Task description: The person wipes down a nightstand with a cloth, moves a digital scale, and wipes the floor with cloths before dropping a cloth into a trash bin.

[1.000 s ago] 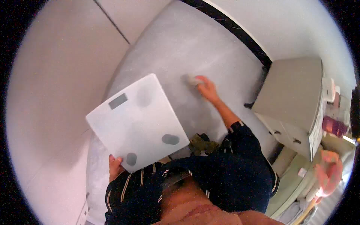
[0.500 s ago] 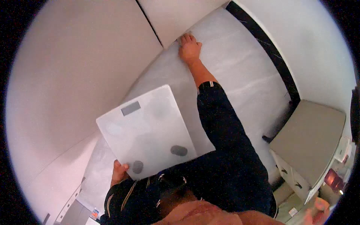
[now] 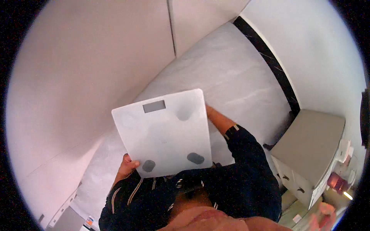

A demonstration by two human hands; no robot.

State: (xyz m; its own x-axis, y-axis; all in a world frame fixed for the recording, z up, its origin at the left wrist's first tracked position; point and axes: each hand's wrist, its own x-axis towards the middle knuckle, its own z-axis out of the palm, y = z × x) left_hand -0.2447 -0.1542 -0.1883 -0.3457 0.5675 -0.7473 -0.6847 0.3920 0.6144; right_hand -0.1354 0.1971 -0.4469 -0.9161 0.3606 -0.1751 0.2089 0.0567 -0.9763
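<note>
Bathroom scale (image 3: 165, 134), white, square and flat with rounded corners, is in front of the person in the head view, held above a pale grey, faintly veined floor (image 3: 235, 65). Its face is turned toward the camera, with a grey rectangular display (image 3: 154, 106) near the far edge and two dark grey oval pads (image 3: 148, 166) near the edge closest to the body. That near edge lies against or just beside the person's dark clothing with pale stripes (image 3: 250, 154); which of the two cannot be told.

The left hand (image 3: 127, 167) pinches the scale at its near left corner, thumb on the upper face and the other fingers mostly out of sight. The right forearm (image 3: 219, 120) reaches behind the right edge; the right hand is hidden there, so I cannot tell whether it is spread or gripping.

Large off-white panels (image 3: 96, 50) rise along the left, split by a dark narrow seam (image 3: 172, 29). On the right, a black skirting strip (image 3: 266, 56) edges the white wall (image 3: 323, 46), and a grey-beige cabinet with small black handles (image 3: 312, 142) stands near it.
</note>
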